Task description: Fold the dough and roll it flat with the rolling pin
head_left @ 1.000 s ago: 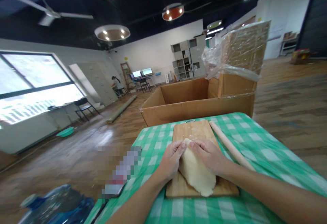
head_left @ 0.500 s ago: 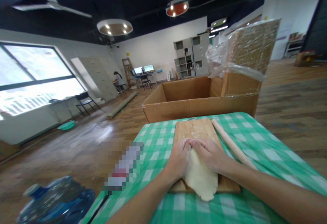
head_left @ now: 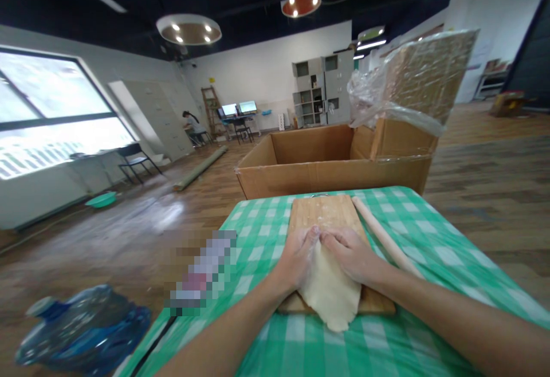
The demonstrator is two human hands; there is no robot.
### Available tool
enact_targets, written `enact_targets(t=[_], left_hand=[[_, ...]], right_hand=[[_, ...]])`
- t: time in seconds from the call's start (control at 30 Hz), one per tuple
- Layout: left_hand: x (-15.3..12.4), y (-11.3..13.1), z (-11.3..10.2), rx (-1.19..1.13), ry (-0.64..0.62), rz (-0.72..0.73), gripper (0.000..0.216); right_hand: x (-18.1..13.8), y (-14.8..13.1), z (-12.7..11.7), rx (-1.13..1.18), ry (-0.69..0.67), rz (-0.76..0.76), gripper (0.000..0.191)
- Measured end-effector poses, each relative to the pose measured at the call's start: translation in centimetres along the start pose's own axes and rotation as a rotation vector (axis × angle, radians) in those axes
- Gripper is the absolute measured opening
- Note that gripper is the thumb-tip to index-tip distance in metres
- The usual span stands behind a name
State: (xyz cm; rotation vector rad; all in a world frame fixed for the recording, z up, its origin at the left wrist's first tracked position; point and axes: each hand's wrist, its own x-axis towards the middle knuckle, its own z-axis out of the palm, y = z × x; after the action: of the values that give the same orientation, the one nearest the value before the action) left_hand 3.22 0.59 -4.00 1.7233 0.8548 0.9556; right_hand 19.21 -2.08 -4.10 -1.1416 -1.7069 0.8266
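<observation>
A flat, pale sheet of dough (head_left: 333,294) hangs from both hands over the near part of a wooden cutting board (head_left: 322,209), its lower end reaching past the board's near edge. My left hand (head_left: 299,255) pinches the top left of the dough between thumb and fingers. On the other side, my right hand (head_left: 350,254) grips the top right the same way, the two thumbs close together. Flour marks show on the board and the fingers. A wooden rolling pin (head_left: 384,236) lies along the board's right side.
A green and white checked cloth (head_left: 429,228) covers the table. Beyond it stands a large open cardboard box (head_left: 309,176). A blurred-out object with a black cable lies at the table's left edge. Left of the table is a large blue water bottle (head_left: 86,331). A person (head_left: 195,128) sits far back.
My hands have drawn slightly apart at the top, so the dough between them shows more widely. The whole view has shifted a little.
</observation>
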Motion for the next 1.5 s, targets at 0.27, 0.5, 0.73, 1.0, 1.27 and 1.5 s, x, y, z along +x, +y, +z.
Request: enact_targets(t=[0.27, 0.5, 0.73, 1.0, 1.27, 1.5], left_hand=[[0.3, -0.5, -0.7, 0.163, 0.235, 0.023, 0.049], [0.4, -0.5, -0.7, 0.245, 0.267, 0.029, 0.05], [0.5, -0.8, -1.4, 0.196, 0.299, -0.009, 0.052], [0.6, -0.9, -1.8, 0.139, 0.328, -0.011, 0.054], [1.0, -1.6, -2.3, 0.093, 0.361, -0.048, 0.06], [1.1, -1.5, -2.9, 0.018, 0.408, -0.077, 0.062]], right_hand=[[0.3, 0.5, 0.1, -0.021, -0.061, -0.036, 0.047], [-0.2, 0.3, 0.0, 0.002, -0.053, 0.0, 0.052], [-0.1, 0.8, 0.1, -0.105, -0.066, 0.029, 0.056], [-0.4, 0.6, 0.0, 0.039, -0.118, 0.161, 0.059], [-0.2, 0.9, 0.0, -0.044, -0.062, 0.041, 0.06], [-0.5, 0.9, -0.1, 0.058, -0.184, 0.098, 0.057]])
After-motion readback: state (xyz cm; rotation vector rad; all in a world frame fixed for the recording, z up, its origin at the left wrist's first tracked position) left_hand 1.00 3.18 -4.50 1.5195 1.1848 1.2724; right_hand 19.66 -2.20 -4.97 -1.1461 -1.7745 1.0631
